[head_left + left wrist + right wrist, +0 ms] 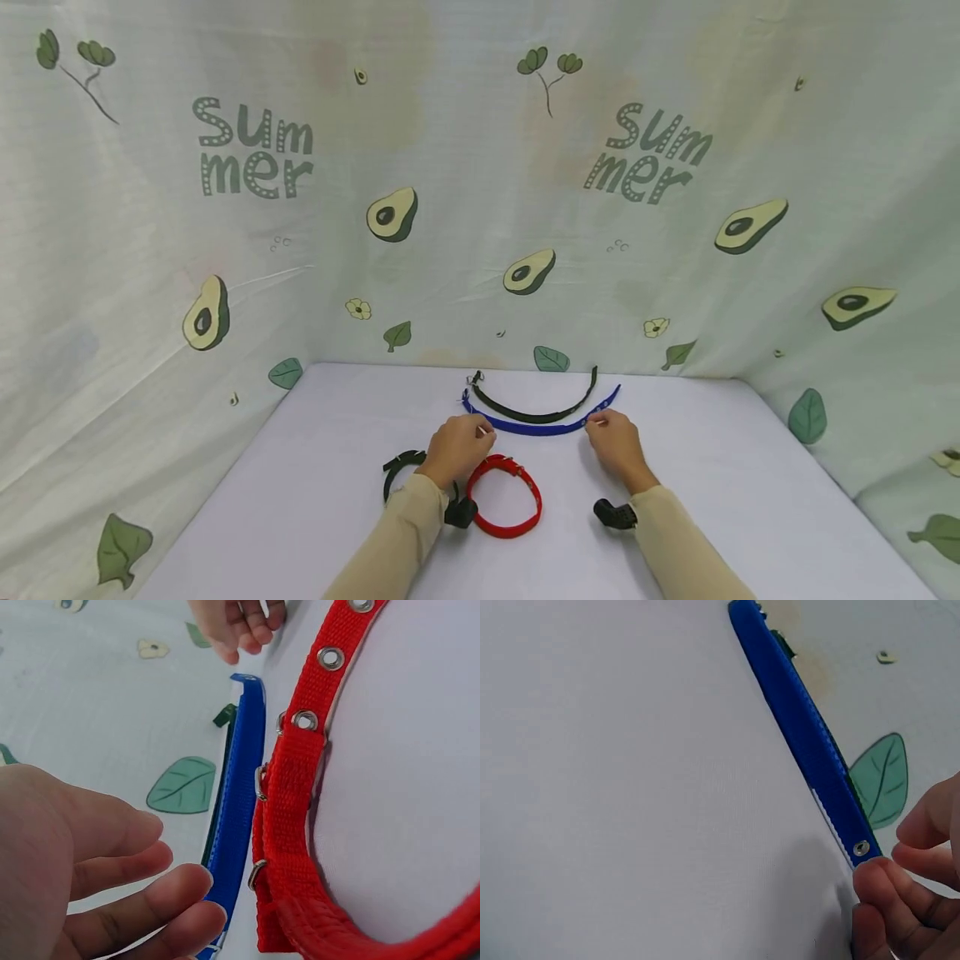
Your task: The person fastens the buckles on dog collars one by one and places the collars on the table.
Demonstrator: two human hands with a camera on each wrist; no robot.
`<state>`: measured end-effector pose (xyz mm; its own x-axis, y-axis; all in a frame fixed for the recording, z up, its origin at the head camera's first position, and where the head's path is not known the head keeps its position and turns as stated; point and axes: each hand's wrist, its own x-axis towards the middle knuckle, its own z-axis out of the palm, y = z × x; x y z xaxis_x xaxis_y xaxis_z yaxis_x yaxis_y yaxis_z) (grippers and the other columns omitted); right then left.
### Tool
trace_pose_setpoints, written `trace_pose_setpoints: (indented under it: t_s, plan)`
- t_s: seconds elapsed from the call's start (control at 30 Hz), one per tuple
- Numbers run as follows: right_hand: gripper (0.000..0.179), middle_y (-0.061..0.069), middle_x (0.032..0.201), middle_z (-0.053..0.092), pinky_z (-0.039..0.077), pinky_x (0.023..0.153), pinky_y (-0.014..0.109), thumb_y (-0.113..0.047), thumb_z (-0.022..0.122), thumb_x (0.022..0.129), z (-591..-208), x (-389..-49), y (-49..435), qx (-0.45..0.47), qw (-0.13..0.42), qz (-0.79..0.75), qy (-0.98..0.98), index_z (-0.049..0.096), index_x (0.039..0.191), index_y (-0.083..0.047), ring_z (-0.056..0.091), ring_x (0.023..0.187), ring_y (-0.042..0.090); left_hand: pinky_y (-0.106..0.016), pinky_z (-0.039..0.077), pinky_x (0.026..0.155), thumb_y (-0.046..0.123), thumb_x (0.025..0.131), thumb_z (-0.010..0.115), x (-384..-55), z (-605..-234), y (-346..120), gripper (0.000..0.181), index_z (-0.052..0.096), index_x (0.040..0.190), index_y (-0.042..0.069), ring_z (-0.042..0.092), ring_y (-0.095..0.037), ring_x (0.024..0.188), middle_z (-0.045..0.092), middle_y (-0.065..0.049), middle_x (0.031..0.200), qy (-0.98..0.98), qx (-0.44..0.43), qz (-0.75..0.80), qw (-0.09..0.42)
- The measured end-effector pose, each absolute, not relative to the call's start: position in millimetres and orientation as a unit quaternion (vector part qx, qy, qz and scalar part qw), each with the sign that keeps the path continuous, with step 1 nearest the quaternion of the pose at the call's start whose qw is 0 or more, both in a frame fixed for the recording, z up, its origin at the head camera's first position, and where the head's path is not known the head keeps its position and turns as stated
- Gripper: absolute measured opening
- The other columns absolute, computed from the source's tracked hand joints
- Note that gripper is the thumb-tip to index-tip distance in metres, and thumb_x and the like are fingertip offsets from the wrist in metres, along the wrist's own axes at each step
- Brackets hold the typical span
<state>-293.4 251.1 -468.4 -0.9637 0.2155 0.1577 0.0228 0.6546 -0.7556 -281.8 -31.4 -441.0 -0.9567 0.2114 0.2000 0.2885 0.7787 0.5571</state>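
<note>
A blue collar (pixel 536 430) with metal eyelets lies unfastened in a wide curve on the table. Near its left end is my left hand (pixel 457 446), thumb and fingers loosely bent and apart, with nothing between them. My right hand (pixel 618 446) is at the collar's right end. In the right wrist view its fingertips (pixel 871 877) overlap the strap beside an eyelet (pixel 861 847), with a gap to the thumb. Just beyond lies a dark green collar (pixel 536 417), also unfastened. A red collar (pixel 504 531), buckled into a ring, sits nearer, between the forearms.
Left of the red collar, a black collar (pixel 387 485) forms a ring, partly hidden behind the left forearm. The white table (pixel 300 467) ends at a printed cloth (pixel 465 167) hanging behind it. Dark wrist cameras (pixel 615 514) sit below both hands.
</note>
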Motion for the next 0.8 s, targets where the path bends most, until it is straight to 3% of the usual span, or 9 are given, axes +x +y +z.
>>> trace_pose_setpoints:
  t_s: [0.2,0.33,0.47,0.63,0.8]
  plan:
    - [0.029,0.015,0.093,0.068,0.048,0.077,0.044,-0.019,0.059,0.093,-475.3,-307.1,253.5,-0.071,0.137,0.378,-0.913,0.066,0.111,0.002,0.063,0.086,0.030,-0.032,0.049,0.061,0.024,0.091,0.071,-296.0,-439.9,-29.7,0.016,0.073,0.103,0.013,0.057,-0.013,0.068,0.067,0.002,0.084,-0.944,-0.120,-0.307,0.030]
    - [0.038,0.016,0.097,0.068,0.047,0.082,0.048,-0.024,0.059,0.096,-477.5,-312.9,254.8,-0.051,0.116,0.366,-0.922,0.062,0.123,0.002,0.062,0.091,0.032,-0.036,0.051,0.067,0.025,0.090,0.072,-306.3,-439.8,-28.3,0.016,0.075,0.101,0.014,0.060,-0.016,0.076,0.068,0.001,0.089,-0.952,-0.101,-0.289,0.025]
    - [0.038,0.015,0.096,0.069,0.048,0.083,0.050,-0.022,0.060,0.097,-477.5,-314.8,256.0,-0.038,0.117,0.345,-0.931,0.062,0.125,0.002,0.063,0.091,0.032,-0.039,0.051,0.072,0.028,0.092,0.070,-313.0,-441.4,-24.0,0.018,0.075,0.102,0.014,0.059,-0.020,0.083,0.070,-0.002,0.099,-0.953,-0.092,-0.288,0.004]
    - [0.037,0.016,0.101,0.069,0.048,0.087,0.052,-0.023,0.060,0.098,-476.5,-316.1,255.4,-0.034,0.104,0.327,-0.939,0.065,0.127,0.000,0.062,0.094,0.032,-0.041,0.052,0.077,0.027,0.095,0.068,-314.4,-445.0,-20.9,0.025,0.071,0.118,0.017,0.058,-0.022,0.087,0.069,-0.006,0.112,-0.952,-0.079,-0.295,-0.002]
    - [0.037,0.020,0.116,0.068,0.045,0.096,0.055,-0.026,0.059,0.099,-478.6,-318.0,253.3,-0.043,0.090,0.319,-0.942,0.066,0.127,-0.003,0.061,0.108,0.039,-0.050,0.050,0.093,0.025,0.097,0.066,-320.4,-450.7,-18.3,0.036,0.065,0.132,0.024,0.061,-0.030,0.113,0.064,-0.007,0.132,-0.953,-0.078,-0.294,0.006]
